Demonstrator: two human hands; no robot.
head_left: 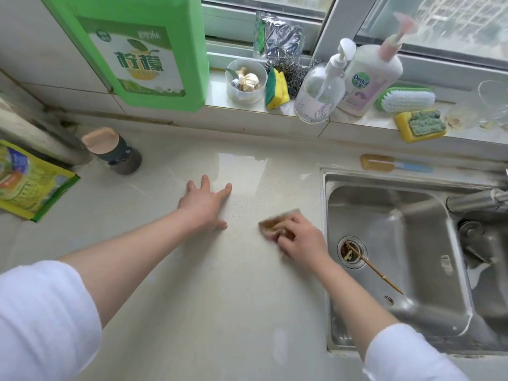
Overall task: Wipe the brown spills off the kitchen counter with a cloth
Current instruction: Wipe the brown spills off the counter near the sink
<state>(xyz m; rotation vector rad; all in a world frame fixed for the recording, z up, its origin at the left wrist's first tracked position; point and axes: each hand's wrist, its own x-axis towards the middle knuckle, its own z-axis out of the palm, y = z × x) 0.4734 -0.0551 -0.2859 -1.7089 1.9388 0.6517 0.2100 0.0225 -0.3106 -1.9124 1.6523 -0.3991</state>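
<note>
Cloth (pixel 275 225) sits right of centre in the frame, bunched under the right hand (pixel 298 239), whose curled fingers grasp it against the pale counter (pixel 214 298) just beside the sink (pixel 325 243). It looks soft, light and limp — best held wadded under the palm, not by an edge. The left hand (pixel 204 203) lies flat at centre, fingers spread, holding nothing. Visible brown is mostly on the cloth — little on the counter.

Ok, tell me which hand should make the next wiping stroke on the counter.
Right. The right hand already grips the cloth and presses it on the counter beside the sink. The left hand lies flat and holds nothing.
</note>
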